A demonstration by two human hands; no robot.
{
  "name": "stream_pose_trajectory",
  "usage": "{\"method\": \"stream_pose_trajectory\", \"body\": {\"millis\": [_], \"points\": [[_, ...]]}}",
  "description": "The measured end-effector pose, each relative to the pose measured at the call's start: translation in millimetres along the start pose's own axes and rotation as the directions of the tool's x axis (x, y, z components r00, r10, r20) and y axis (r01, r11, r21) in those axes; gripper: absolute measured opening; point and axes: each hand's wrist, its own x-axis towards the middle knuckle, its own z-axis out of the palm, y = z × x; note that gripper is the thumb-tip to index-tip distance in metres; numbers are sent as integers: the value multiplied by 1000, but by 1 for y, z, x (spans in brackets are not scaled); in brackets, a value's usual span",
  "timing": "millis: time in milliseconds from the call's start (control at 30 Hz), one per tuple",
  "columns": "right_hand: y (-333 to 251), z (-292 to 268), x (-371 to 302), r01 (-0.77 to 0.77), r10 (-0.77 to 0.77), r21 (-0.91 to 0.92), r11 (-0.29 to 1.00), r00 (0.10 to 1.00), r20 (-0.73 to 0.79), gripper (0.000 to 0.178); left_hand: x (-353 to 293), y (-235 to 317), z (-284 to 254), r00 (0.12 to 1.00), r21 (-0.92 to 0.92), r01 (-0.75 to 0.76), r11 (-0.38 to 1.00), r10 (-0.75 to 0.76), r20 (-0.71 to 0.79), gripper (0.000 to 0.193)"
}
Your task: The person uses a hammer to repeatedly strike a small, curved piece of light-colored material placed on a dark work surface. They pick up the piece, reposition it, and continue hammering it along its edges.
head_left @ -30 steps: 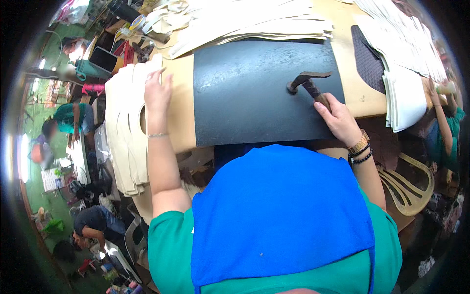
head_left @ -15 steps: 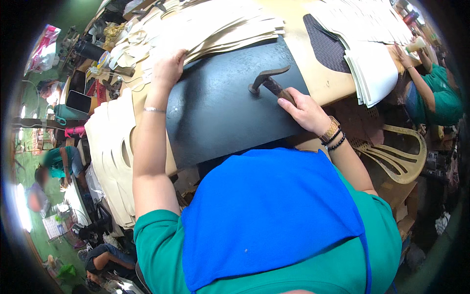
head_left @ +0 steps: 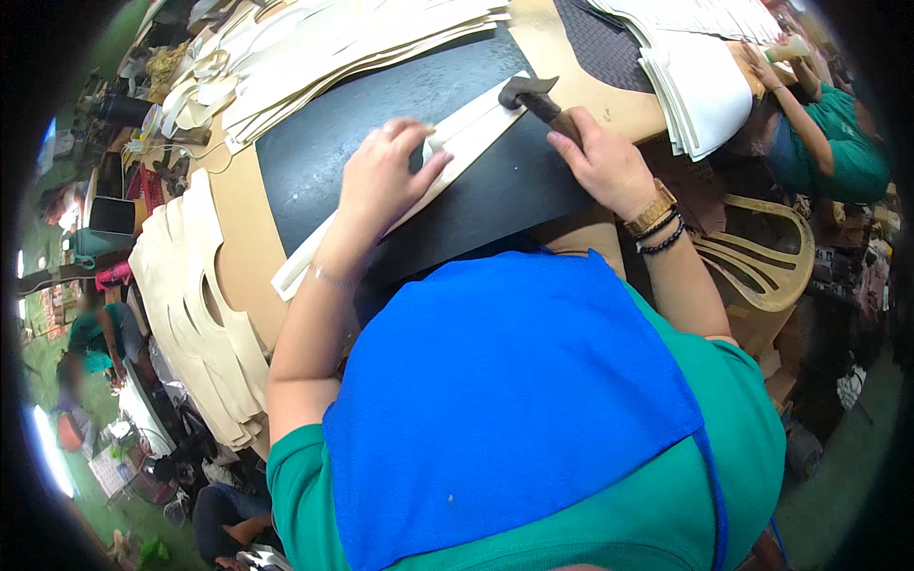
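Note:
On a black work mat (head_left: pixel 314 143) a long cream strip (head_left: pixel 481 128), looking like folded leather, lies slantwise from near left to far right. My right hand (head_left: pixel 611 164) is wrapped round the handle of a hammer (head_left: pixel 526 91), whose dark head is at the strip's far right end; whether it touches the strip I cannot tell. Over the strip's middle is my left hand (head_left: pixel 386 173), thumb and fingers apart, partly covering it. My left forearm crosses the strip near its lower left end.
Stacked cream sheets (head_left: pixel 381 43) lie along the mat's far side, with more pieces (head_left: pixel 186 295) at the table's left. White sheets (head_left: pixel 700 90) and a dark woven pad (head_left: pixel 600 48) are far right. A co-worker (head_left: pixel 828 138) sits beyond a plastic chair (head_left: pixel 762 252).
My left hand has come from the cream stack toward the mat's middle and its fingers have spread. The cream strip now lies on the mat, and the hammer has moved to its far end.

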Motion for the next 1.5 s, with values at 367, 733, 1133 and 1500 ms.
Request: {"method": "stream_pose_trajectory", "body": {"millis": [367, 733, 1133, 1500], "points": [[17, 20, -6, -13, 14, 18, 1000, 999, -33, 40, 80, 8, 39, 879, -235, 394, 889, -290, 378, 35], [-1, 0, 21, 177, -187, -87, 980, 975, -124, 30, 60, 8, 66, 991, -50, -136, 989, 136, -2, 20], [18, 6, 43, 268, -268, 12, 963, 963, 14, 34, 27, 0, 40, 997, -141, -66, 988, 71, 31, 19], [-11, 11, 39, 305, -302, -3, 952, 944, 133, 36, 19, -19, 18, 971, -297, 94, 950, -22, 237, 21]]}}
